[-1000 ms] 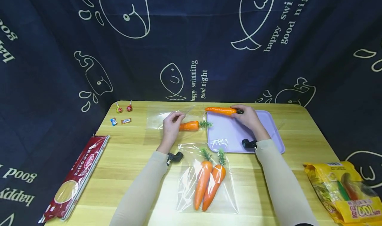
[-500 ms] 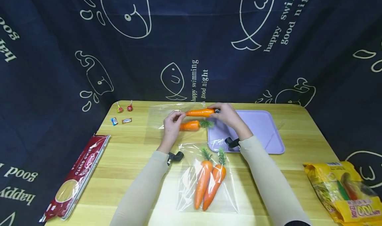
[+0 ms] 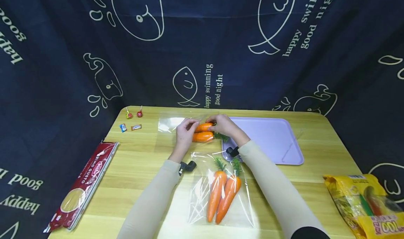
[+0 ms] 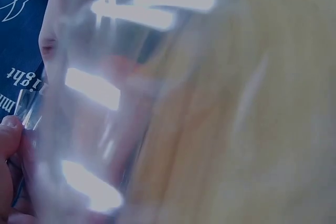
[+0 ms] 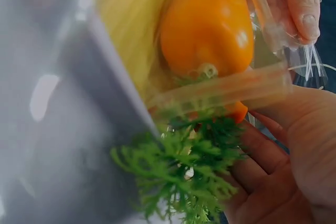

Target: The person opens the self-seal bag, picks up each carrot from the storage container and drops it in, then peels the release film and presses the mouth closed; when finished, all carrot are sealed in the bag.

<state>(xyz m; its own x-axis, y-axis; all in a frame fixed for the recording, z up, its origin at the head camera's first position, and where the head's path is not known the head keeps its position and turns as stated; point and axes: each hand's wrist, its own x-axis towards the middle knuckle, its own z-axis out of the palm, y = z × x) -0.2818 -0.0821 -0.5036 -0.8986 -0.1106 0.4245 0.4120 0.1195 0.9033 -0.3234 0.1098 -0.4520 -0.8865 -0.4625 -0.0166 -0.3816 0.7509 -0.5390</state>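
In the head view, my left hand (image 3: 184,133) pinches the edge of a clear plastic bag (image 3: 167,125) near the table's back. The left wrist view shows its thumb (image 4: 9,134) on the shiny film. My right hand (image 3: 224,125) grips an orange carrot (image 3: 204,127) by its leafy end, the tip pointing left at the bag's mouth. Just in front lies another carrot (image 3: 203,137), inside the bag. Up close in the right wrist view, a carrot's blunt top (image 5: 207,30) and green leaves (image 5: 184,166) show beside the bag's edge; my right fingers partly hide the held carrot.
A purple tray (image 3: 268,137) lies right of the bag. Nearer me is a second clear bag (image 3: 197,200) with two carrots (image 3: 216,193). A red packet (image 3: 85,183) lies left, a yellow bag (image 3: 356,197) right. Small candies (image 3: 136,127) and lollipops (image 3: 140,113) sit back left.
My right hand has carried the carrot leftward from above the tray to the bag's mouth, beside the other carrot. The left hand has stayed at the bag's edge.
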